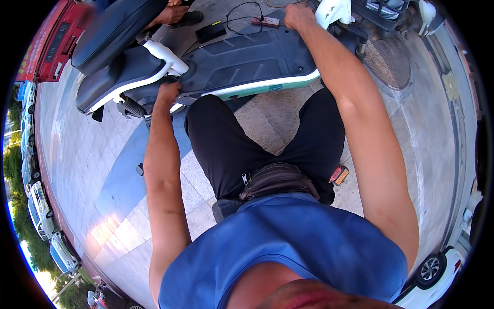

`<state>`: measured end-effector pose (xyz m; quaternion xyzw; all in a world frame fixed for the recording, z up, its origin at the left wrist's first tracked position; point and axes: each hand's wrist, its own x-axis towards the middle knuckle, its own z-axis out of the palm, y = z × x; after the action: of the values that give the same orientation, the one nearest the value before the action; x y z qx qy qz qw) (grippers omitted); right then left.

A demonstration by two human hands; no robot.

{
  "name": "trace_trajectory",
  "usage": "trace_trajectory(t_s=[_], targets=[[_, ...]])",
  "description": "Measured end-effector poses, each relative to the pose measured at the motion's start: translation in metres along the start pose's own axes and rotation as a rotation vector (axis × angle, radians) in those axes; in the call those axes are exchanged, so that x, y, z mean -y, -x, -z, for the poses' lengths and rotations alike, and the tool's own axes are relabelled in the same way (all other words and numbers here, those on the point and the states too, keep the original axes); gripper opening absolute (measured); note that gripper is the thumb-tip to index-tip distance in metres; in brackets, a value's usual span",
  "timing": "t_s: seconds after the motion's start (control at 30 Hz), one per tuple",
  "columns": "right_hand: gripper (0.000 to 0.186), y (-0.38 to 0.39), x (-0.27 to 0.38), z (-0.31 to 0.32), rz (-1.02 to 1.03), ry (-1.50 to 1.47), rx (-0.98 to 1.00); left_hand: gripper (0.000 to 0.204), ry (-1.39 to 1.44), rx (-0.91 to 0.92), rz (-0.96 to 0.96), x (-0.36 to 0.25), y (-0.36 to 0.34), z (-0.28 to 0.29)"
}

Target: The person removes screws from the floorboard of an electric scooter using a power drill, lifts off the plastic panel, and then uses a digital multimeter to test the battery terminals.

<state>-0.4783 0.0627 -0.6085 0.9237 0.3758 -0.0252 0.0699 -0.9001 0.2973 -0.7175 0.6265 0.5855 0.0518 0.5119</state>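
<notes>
A scooter [236,68] stands crosswise on the paving [270,123] just in front of the person's knees, rear to the left and front to the right, a placement that probably lets both ends be reached without getting up. The left hand [169,91] is at the foot of a white tube [165,55] below the seat [121,33], fingers curled inward; whether they close on anything cannot be told. The right hand [300,17] reaches over to the far edge of the footboard [278,51], knuckles bunched, its fingertips hidden, so its hold cannot be told either. Arms set this wide apart likely help steady the body. A black box [210,32] and a pinkish block [265,21] lie beyond the footboard, perhaps left there to be handy for the other person, whose hand [172,14] shows near the seat. The scooter looks dark and matte on top, its footboard ribbed with shallow moulded panels, edged by a glossy white rail above a pale green side strip [252,88].
</notes>
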Motion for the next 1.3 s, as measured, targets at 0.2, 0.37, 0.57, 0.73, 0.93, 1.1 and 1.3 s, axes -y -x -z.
trace_trajectory(t_s=[0.2, 0.37, 0.57, 0.73, 0.93, 1.1, 1.3], targets=[[0.028, -0.076, -0.02, 0.0, 0.02, -0.058, -0.229, 0.018, 0.189, 0.116, 0.135, 0.007, -0.006, 0.005], [0.021, -0.099, -0.023, 0.022, 0.208, -0.053, -0.339, 0.014, 0.279, 0.202, 0.16, 0.024, -0.014, 0.015], [0.022, -0.085, -0.037, -0.025, 0.026, 0.013, -0.231, 0.023, 0.189, 0.197, 0.08, 0.011, 0.004, 0.011], [0.019, -0.095, -0.029, -0.003, -0.013, 0.036, -0.085, 0.028, 0.372, 0.275, 0.049, -0.006, 0.018, 0.066], [0.012, -0.073, -0.047, 0.079, 0.26, 0.233, -0.192, 0.022, 0.559, 0.307, 0.027, 0.0, 0.034, 0.061], [0.015, 0.023, -0.05, 0.173, 0.273, 0.196, -0.403, 0.019, 0.541, 0.371, -0.039, -0.012, 0.04, 0.038], [0.035, 0.18, -0.182, 0.186, 0.166, -0.157, -0.269, 0.011, 0.408, 0.483, -0.198, -0.039, 0.139, 0.026]])
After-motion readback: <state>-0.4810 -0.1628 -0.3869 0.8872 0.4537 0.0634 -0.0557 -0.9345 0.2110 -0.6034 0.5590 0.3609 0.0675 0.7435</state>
